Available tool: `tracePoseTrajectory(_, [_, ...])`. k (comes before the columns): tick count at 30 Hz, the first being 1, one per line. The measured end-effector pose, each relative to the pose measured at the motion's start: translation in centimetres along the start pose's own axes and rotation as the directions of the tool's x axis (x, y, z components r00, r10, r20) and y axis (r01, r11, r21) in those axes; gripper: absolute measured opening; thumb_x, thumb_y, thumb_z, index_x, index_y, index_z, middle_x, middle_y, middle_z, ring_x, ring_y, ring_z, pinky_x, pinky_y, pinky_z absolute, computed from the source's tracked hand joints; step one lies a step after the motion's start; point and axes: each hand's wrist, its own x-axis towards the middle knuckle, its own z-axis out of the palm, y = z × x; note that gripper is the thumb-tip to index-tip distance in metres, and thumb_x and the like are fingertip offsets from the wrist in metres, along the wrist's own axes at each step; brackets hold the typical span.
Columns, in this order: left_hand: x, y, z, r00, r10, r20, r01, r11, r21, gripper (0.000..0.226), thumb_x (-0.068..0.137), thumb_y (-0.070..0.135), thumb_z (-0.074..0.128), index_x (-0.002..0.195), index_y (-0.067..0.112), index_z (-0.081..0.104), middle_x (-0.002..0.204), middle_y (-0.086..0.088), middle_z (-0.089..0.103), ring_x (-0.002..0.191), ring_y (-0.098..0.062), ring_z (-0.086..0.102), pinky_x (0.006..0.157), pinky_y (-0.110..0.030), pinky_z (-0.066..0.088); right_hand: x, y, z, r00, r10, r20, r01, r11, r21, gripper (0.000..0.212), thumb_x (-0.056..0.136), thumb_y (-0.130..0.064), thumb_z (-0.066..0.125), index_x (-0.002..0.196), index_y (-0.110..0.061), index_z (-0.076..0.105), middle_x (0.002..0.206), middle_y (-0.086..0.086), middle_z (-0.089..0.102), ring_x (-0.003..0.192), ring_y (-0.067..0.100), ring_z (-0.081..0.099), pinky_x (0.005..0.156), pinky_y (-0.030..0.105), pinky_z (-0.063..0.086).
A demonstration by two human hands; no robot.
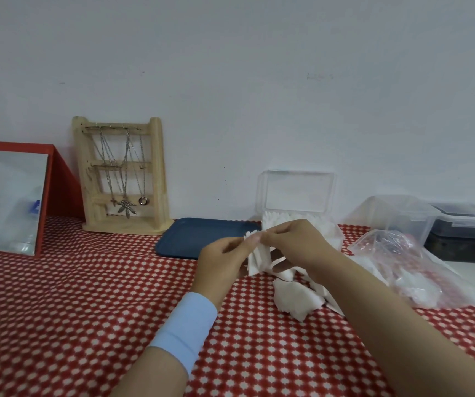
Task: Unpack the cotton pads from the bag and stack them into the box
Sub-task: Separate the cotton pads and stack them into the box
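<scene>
Between both hands stands a small stack of white cotton pads [256, 257], held above the red dotted tablecloth. My left hand [225, 260] grips the stack from the left, and my right hand [293, 247] pinches its top edge and supports it from the right. Just behind my right hand stands the clear box [336, 233] with its lid [296, 191] raised; white pads fill it. A loose heap of cotton pads [296, 299] lies on the cloth under my right forearm. The clear plastic bag [402, 265] lies crumpled to the right, with some white pads inside.
A dark blue tray [193, 237] lies left of the box. A wooden jewellery stand [124, 179] with necklaces and a red-framed mirror [15, 199] stand at the back left. Clear plastic containers [402, 216] and a dark lidded box [465, 222] sit at the back right.
</scene>
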Motion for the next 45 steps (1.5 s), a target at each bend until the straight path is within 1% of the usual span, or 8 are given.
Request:
tracePoseTrajectory(4, [0.3, -0.4, -0.3, 1.000, -0.020, -0.019, 0.021, 0.999, 0.041, 0.007, 0.089, 0.021, 0.077, 0.093, 0.026, 0.076, 0.091, 0.007, 0.080, 0.086, -0.010, 0.077, 0.084, -0.033, 0.063, -0.2, -0.1, -0.2, 0.998, 0.020, 0.053, -0.021, 1.000, 0.020, 0.020, 0.093, -0.028, 0.072, 0.093, -0.010, 0.080, 0.088, 0.007, 0.078, 0.075, 0.018, 0.075, 0.061, 0.028, 0.061])
tracePoseTrajectory(12, [0.7, -1.0, -0.8, 0.977, -0.207, 0.047, 0.211, 0.925, -0.315, 0.012, 0.098, 0.007, 0.063, 0.105, 0.010, 0.072, 0.103, -0.010, 0.079, 0.096, -0.023, 0.077, 0.076, -0.031, 0.063, 0.4, -0.4, -2.1, 0.995, 0.043, -0.087, -0.038, 0.998, 0.050, 0.023, 0.099, -0.029, 0.062, 0.099, -0.011, 0.076, 0.097, 0.013, 0.074, 0.071, 0.019, 0.066, 0.052, 0.025, 0.052])
tracePoseTrajectory(17, [0.8, -1.0, -1.2, 0.965, -0.226, 0.135, 0.260, 0.899, -0.353, 0.019, 0.098, 0.008, 0.064, 0.116, 0.005, 0.070, 0.106, -0.012, 0.078, 0.096, -0.024, 0.077, 0.076, -0.031, 0.063, 0.5, -0.3, -2.7, 0.992, 0.006, 0.128, -0.037, 0.970, 0.239, 0.025, 0.099, -0.026, 0.064, 0.104, -0.005, 0.076, 0.080, 0.007, 0.071, 0.058, 0.012, 0.057, 0.049, 0.026, 0.032])
tracePoseTrajectory(25, [0.5, -0.3, -0.8, 0.946, -0.203, 0.251, 0.291, 0.875, -0.388, 0.025, 0.102, 0.013, 0.057, 0.121, 0.002, 0.068, 0.112, -0.016, 0.076, 0.099, -0.026, 0.076, 0.073, -0.029, 0.063, 0.6, 0.5, -0.3, 0.994, -0.047, -0.102, 0.036, 0.994, -0.108, 0.012, 0.090, -0.021, 0.074, 0.088, -0.010, 0.078, 0.077, 0.002, 0.074, 0.047, 0.004, 0.058, 0.043, 0.018, 0.042])
tracePoseTrajectory(31, [0.4, -0.4, -0.9, 0.940, -0.229, 0.255, 0.316, 0.866, -0.388, 0.026, 0.103, 0.013, 0.057, 0.122, 0.001, 0.069, 0.112, -0.016, 0.077, 0.100, -0.025, 0.076, 0.077, -0.031, 0.064, 0.4, 0.5, 0.3, 0.949, -0.259, -0.178, 0.155, 0.879, -0.450, 0.010, 0.087, -0.027, 0.074, 0.095, -0.029, 0.068, 0.091, -0.016, 0.064, 0.077, 0.002, 0.059, 0.063, 0.011, 0.041])
tracePoseTrajectory(37, [0.6, -0.1, -1.2, 0.924, -0.252, 0.287, 0.359, 0.832, -0.424, 0.030, 0.102, 0.020, 0.057, 0.123, 0.000, 0.068, 0.114, -0.017, 0.076, 0.098, -0.025, 0.076, 0.077, -0.031, 0.064, -0.2, -0.3, -0.7, 0.874, -0.437, 0.215, 0.455, 0.576, -0.679, 0.020, 0.086, -0.029, 0.066, 0.100, -0.037, 0.077, 0.102, -0.023, 0.060, 0.094, -0.001, 0.054, 0.085, 0.024, 0.048])
tracePoseTrajectory(41, [0.6, 0.2, -1.8, 0.900, -0.229, 0.372, 0.383, 0.823, -0.420, 0.037, 0.097, 0.026, 0.061, 0.125, 0.002, 0.066, 0.118, -0.017, 0.074, 0.105, -0.024, 0.074, 0.084, -0.031, 0.062, -0.5, -0.5, -1.2, 0.898, -0.348, 0.269, 0.432, 0.584, -0.687, 0.032, 0.080, -0.046, 0.074, 0.111, -0.038, 0.074, 0.108, -0.021, 0.062, 0.097, 0.001, 0.057, 0.086, 0.024, 0.048])
tracePoseTrajectory(45, [0.5, 0.1, -2.1, 0.884, -0.169, 0.437, 0.319, 0.900, -0.297, 0.037, 0.094, 0.003, 0.063, 0.131, 0.001, 0.062, 0.124, -0.013, 0.073, 0.115, -0.022, 0.071, 0.093, -0.027, 0.059, 0.0, -0.2, -1.1, 0.919, -0.325, 0.224, 0.389, 0.646, -0.657, 0.031, 0.081, -0.041, 0.077, 0.112, -0.035, 0.074, 0.112, -0.018, 0.066, 0.097, 0.001, 0.059, 0.089, 0.027, 0.051])
